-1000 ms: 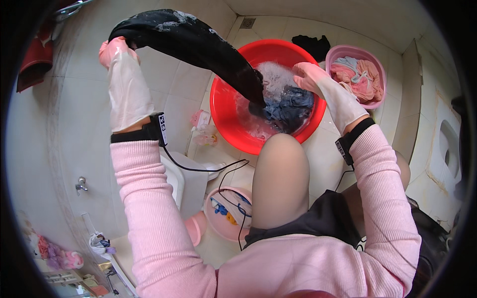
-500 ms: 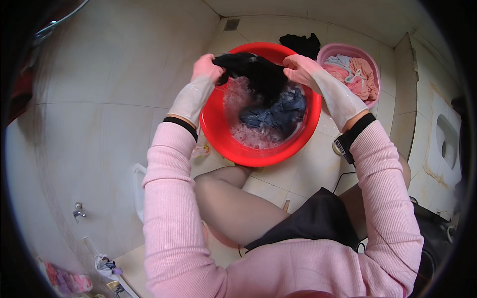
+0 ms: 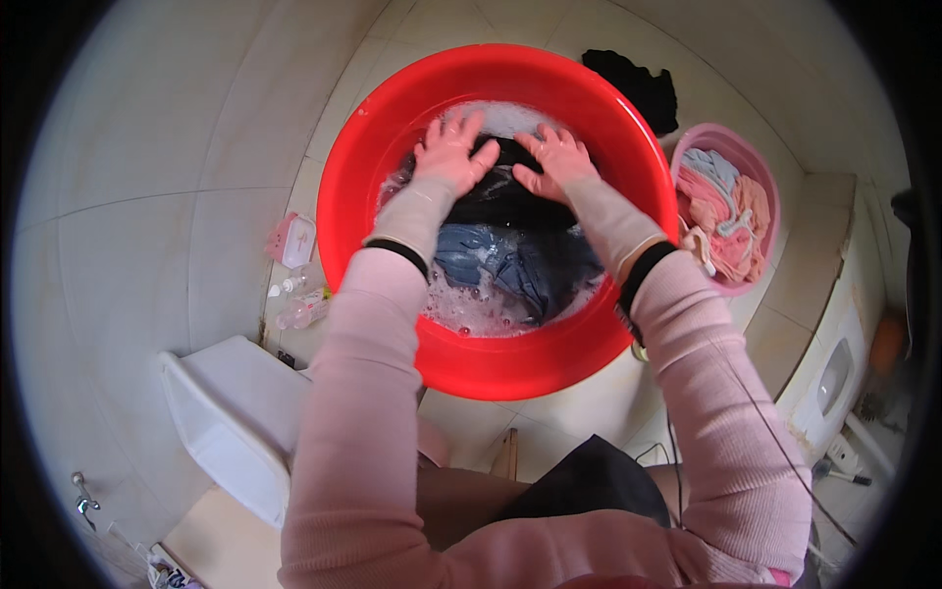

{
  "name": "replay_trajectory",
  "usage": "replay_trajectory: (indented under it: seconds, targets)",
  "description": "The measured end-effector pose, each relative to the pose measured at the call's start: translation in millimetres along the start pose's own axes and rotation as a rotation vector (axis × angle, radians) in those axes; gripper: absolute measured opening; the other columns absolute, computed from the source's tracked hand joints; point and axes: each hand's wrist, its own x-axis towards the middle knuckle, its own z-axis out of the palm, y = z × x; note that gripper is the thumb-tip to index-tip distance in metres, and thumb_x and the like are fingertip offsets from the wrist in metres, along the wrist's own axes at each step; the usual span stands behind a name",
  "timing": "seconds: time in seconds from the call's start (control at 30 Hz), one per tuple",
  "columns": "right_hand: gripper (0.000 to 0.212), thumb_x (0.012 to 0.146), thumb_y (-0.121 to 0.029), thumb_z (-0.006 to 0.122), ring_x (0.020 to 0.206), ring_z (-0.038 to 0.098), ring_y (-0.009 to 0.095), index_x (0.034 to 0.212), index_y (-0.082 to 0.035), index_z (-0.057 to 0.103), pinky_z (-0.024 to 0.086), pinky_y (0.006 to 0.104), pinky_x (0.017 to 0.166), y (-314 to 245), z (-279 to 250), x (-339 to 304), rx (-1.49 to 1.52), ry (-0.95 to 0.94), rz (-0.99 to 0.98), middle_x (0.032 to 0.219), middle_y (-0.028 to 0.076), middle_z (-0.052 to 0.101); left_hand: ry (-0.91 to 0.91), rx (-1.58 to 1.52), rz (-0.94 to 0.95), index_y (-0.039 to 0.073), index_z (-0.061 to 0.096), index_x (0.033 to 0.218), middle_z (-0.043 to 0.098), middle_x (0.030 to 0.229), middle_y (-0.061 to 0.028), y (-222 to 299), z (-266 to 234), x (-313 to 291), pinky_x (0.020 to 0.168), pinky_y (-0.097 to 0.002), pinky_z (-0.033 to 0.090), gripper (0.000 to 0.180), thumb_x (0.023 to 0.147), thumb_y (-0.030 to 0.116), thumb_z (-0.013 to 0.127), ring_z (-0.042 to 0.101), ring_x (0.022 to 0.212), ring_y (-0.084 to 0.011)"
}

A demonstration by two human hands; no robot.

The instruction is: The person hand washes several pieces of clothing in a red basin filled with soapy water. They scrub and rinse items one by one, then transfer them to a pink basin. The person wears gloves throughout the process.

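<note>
A big red basin (image 3: 500,378) holds sudsy water. Both my hands wear pink rubber gloves with pale cuffs. My left hand (image 3: 453,155) is spread over the far left part of a black wet garment (image 3: 515,201); my right hand (image 3: 559,162) is spread over its far right part. The fingers of both are apart, and neither grips the cloth. Whether the palms press on it or hover just above, I cannot tell. Nearer to me in the water lies a blue garment (image 3: 510,265), partly under the black one.
Right of the basin stands a pink tub (image 3: 772,206) with pink and pale clothes. Black cloth (image 3: 633,90) lies on the floor behind. At the left are a pink-and-white box (image 3: 292,240), a bottle (image 3: 302,310) and a white plastic tub (image 3: 231,422).
Both hands have let go of the black garment, which was held up and now lies in the water. The fingers have spread. The view has tilted and come closer to the basin.
</note>
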Motion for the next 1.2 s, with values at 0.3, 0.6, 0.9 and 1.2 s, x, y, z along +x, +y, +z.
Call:
replay_trajectory:
  seconds: [0.3,0.6,0.9,1.2]
  targets:
    - [0.076,0.086,-0.062,0.058,0.124,0.05,0.045,0.148,-0.023,0.035,0.041,0.055,0.101,-21.7,50.8,8.7,0.049,-0.109,0.183,0.134,0.025,0.053,0.168,0.308,-0.051,0.023,0.027,0.154,0.022,0.159,-0.0132,-30.7,119.6,-19.2,0.11,-0.0701,0.012,0.07,0.093,0.054,0.046,0.022,0.144,-0.0415]
    - [0.036,0.091,-0.036,0.052,0.116,0.06,0.034,0.116,-0.015,0.068,0.049,0.0394,0.096,-1.7,47.9,80.1,0.032,-0.422,0.364,0.125,0.012,0.064,0.206,-0.244,-0.34,0.012,0.048,0.14,0.044,0.144,-0.0243,-23.0,55.6,39.6,0.111,-0.0475,0.034,0.054,0.096,0.043,0.044,0.043,0.132,-0.0418]
    - [0.028,0.084,-0.036,0.072,0.099,0.059,0.042,0.091,-0.008,0.072,0.05,0.0405,0.088,-16.6,32.4,-20.1,0.215,0.011,-0.081,0.098,0.021,0.063,0.106,-0.113,0.065,0.009,0.072,0.073,0.066,0.087,-0.014,-25.0,69.0,-36.4,0.088,-0.0416,0.049,0.037,0.086,0.041,0.059,0.059,0.097,-0.0379]
    - [0.084,0.08,-0.05,0.072,0.146,0.02,0.04,0.152,-0.029,0.032,0.028,0.0631,0.109,-54.4,38.2,-50.8,-0.105,-0.303,0.066,0.16,0.016,0.02,-0.279,0.219,-0.005,0.005,0.056,0.125,0.02,0.158,-0.0165,-1.8,88.7,-98.0,0.111,-0.067,0.017,0.058,0.088,0.05,0.057,0.01,0.147,-0.042]
